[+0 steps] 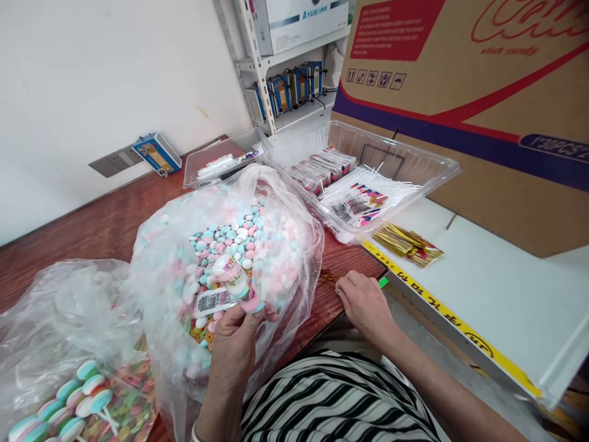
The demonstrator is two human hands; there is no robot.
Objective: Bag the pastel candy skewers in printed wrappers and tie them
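Note:
My left hand [239,334] pinches a small clear printed candy bag [237,279] with pastel candies inside, tilted above a large open plastic sack [289,264]. Pink, blue and white button-shaped candies [225,236] fill that sack, with orange and green ring-shaped ones lower down. A white label with a barcode [214,302] shows just left of the held bag. At the table's front edge, my right hand [365,304] has its fingers curled together at thin gold twist ties [327,278]. Its fingertips are partly hidden.
Wrapped candy lollipops [69,399] lie at lower left beneath clear plastic. Behind the sack, a clear tub [432,162] holds printed bags and white sticks. Gold twist ties in a packet [407,244] lie on the white surface. A large carton [460,116] stands at right, shelving [257,67] behind.

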